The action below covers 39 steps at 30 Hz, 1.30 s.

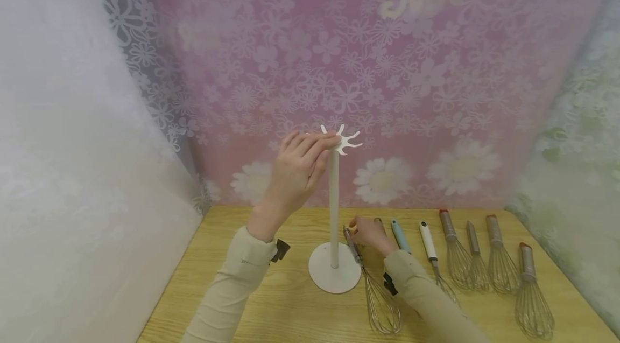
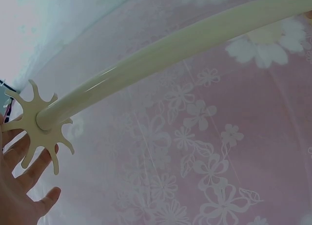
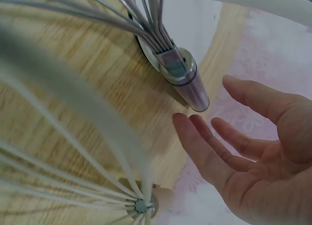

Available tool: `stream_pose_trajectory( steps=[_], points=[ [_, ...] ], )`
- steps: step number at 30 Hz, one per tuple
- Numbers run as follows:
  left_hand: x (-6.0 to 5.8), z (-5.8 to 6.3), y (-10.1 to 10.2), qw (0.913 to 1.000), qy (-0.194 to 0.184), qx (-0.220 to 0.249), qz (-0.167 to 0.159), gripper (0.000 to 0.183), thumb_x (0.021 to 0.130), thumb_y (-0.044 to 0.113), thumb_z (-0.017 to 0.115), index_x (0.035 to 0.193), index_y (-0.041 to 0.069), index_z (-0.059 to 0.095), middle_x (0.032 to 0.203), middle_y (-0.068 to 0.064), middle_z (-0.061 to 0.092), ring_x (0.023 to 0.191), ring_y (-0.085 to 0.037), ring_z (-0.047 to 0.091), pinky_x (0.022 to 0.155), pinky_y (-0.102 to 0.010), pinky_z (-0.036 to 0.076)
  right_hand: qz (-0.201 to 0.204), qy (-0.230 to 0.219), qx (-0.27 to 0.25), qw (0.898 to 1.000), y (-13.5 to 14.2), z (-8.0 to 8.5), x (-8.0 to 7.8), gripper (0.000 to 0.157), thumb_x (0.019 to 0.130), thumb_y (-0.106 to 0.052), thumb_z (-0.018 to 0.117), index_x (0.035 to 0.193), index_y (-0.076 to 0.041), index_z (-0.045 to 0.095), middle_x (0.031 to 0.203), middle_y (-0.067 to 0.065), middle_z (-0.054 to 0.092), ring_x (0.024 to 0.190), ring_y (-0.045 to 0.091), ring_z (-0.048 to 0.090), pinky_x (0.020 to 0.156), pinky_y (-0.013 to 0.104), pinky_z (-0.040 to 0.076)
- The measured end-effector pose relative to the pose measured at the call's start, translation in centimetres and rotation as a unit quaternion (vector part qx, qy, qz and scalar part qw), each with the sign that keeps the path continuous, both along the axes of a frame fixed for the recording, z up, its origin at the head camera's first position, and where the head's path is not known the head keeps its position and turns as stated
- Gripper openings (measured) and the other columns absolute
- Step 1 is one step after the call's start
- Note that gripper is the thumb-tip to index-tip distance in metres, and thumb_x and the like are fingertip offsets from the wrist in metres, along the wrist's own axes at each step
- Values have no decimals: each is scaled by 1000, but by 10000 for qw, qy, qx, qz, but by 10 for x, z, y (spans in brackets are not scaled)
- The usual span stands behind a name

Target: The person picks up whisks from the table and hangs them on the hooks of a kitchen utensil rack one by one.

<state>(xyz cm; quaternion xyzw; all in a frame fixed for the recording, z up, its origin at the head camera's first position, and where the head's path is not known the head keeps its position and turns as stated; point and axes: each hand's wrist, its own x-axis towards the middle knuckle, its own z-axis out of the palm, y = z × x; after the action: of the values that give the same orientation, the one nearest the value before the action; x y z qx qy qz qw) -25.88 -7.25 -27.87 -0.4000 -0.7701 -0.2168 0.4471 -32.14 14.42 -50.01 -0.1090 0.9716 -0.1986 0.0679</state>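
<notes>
A white stand has a pole [image 1: 334, 208], a round base [image 1: 322, 278] and a top of curved hooks [image 1: 346, 144]. My left hand [image 1: 297, 166] is at that top, fingers extended over its left side. In the left wrist view, its fingers lie behind the hooks [image 2: 34, 120], thumb apart. Low by the base, my right hand [image 1: 369, 234] reaches toward a metal whisk [image 1: 382, 308] lying with its handle end up against the base. The right wrist view shows the thumb and fingers spread around the handle end [image 3: 195, 91], with a gap between.
Right of that hand lie a teal-handled whisk [image 1: 399, 235], a white-handled whisk [image 1: 427, 240] and several metal whisks [image 1: 496, 240], some red-tipped. A pale-wired whisk [image 3: 141, 205] is close below the right hand. Floral curtains [image 1: 339, 63] surround the wooden table [image 1: 276, 289].
</notes>
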Motion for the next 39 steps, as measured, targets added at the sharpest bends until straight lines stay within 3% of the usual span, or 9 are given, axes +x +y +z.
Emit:
stream_pose_trajectory(
  steps=[3, 7, 11, 16, 22, 24, 27, 31, 39],
  points=[
    [0, 0, 0, 10000, 30, -12, 2, 43, 112, 32, 31, 128, 16, 68, 131, -1, 67, 118, -22, 62, 116, -49, 33, 17, -114, 89, 9999, -2, -2, 0, 39, 89, -18, 79, 122, -1, 66, 101, 6, 75, 97, 30, 69, 115, 68, 21],
    [0, 0, 0, 10000, 40, -12, -5, 43, 112, 32, 32, 128, 15, 68, 130, -2, 68, 117, -22, 63, 116, -49, 33, 100, -251, -119, 9996, -3, -4, 0, 41, 85, -14, 82, 118, 5, 66, 109, 15, 71, 97, 32, 67, 105, 57, 43],
    [1, 0, 0, 10000, 12, -12, 5, 44, 112, 32, 31, 127, 15, 68, 130, -2, 68, 116, -23, 63, 116, -49, 33, 149, -308, -288, 9990, -5, -8, -1, 38, 82, -10, 83, 112, 6, 66, 102, 14, 70, 86, 26, 65, 83, 43, 55],
    [2, 0, 1, 10000, -30, -3, 30, 45, 112, 33, 29, 126, 15, 69, 129, -2, 68, 115, -24, 62, 116, -49, 32, 116, -315, -320, 9989, -6, -13, -2, 20, 81, -6, 81, 83, -3, 62, 74, 4, 57, 65, 16, 46, 62, 29, 39],
    [2, 1, 1, 10000, -57, 17, 13, 45, 112, 32, 30, 125, 15, 69, 129, -2, 68, 114, -24, 62, 116, -49, 32, 203, -260, -436, 9985, -5, -12, 0, 38, 80, 0, 76, 63, -13, 45, 57, -3, 37, 56, 12, 30, 55, 26, 25],
    [3, 1, 0, 10000, -66, 36, 7, 46, 112, 33, 29, 125, 15, 69, 130, -2, 68, 115, -24, 62, 116, -49, 32, 169, -338, -482, 9981, -6, -10, 0, 33, 82, 0, 77, 64, -10, 51, 57, 0, 42, 56, 13, 33, 56, 27, 28],
    [3, 1, 1, 10000, -57, 61, 5, 47, 112, 33, 28, 124, 15, 70, 130, -2, 68, 116, -25, 62, 116, -49, 33, 50, -490, -544, 9973, -6, -6, 0, 15, 84, -5, 79, 87, 0, 65, 76, 5, 62, 64, 16, 50, 60, 30, 44],
    [4, 2, 1, 10000, -50, 74, 15, 47, 113, 33, 28, 124, 14, 70, 130, -3, 68, 116, -25, 62, 116, -49, 33, -122, -689, -707, 9950, -7, 2, -1, 40, 86, -10, 81, 119, 4, 63, 101, 12, 69, 85, 23, 65, 76, 40, 56],
    [4, 1, 2, 9998, -149, 91, 12, 46, 112, 32, 29, 126, 15, 69, 131, -3, 67, 117, -25, 61, 116, -49, 33, -407, -999, -1961, 9746, 0, 19, 4, 46, 89, -2, 74, 128, 7, 53, 103, 19, 64, 72, 25, 68, 67, 40, 61]
  ],
)
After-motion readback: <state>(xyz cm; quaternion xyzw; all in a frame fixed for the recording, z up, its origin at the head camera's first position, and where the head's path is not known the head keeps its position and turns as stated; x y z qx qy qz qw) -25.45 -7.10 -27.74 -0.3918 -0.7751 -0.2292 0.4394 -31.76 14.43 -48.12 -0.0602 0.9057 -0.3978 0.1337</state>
